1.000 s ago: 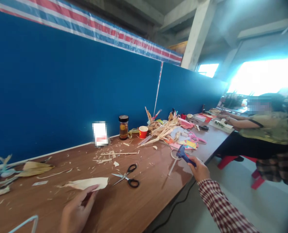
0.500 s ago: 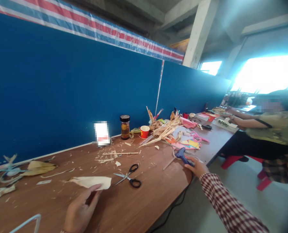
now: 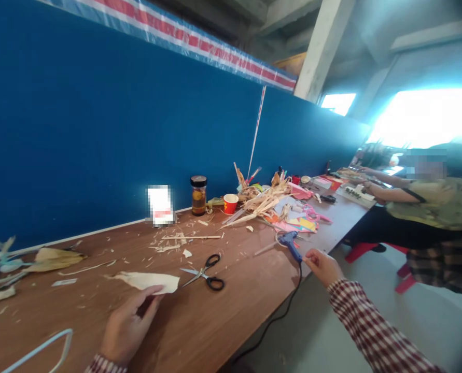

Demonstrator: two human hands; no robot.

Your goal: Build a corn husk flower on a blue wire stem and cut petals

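My left hand [image 3: 129, 324] is closed on the lower edge of a pale, flat piece of corn husk [image 3: 147, 280], thumb and fingers pinching it above the table. Just right of the husk lie scissors with black handles [image 3: 205, 273], blades spread. Off to the right, my right hand [image 3: 326, 265] has its fingertips drawn together beside the handle end of a blue glue gun [image 3: 291, 244]. The glue gun lies near the table's front edge, a clear glue stick poking out of it and its black cord [image 3: 279, 316] hanging down. Nothing shows between the right fingertips.
Along the blue partition [image 3: 117, 119] stand a dark-lidded jar [image 3: 198, 197] and a red paper cup [image 3: 231, 204]. Dried husks [image 3: 267, 202] and coloured paper [image 3: 298, 224] are heaped further right. Husk scraps litter the brown table [image 3: 184, 331]. A co-worker [image 3: 425, 202] sits at the far right.
My right hand has come off the glue gun's handle and shifted slightly right, leaving the glue gun on the table. My left hand still holds the corn husk. The view has turned a little.
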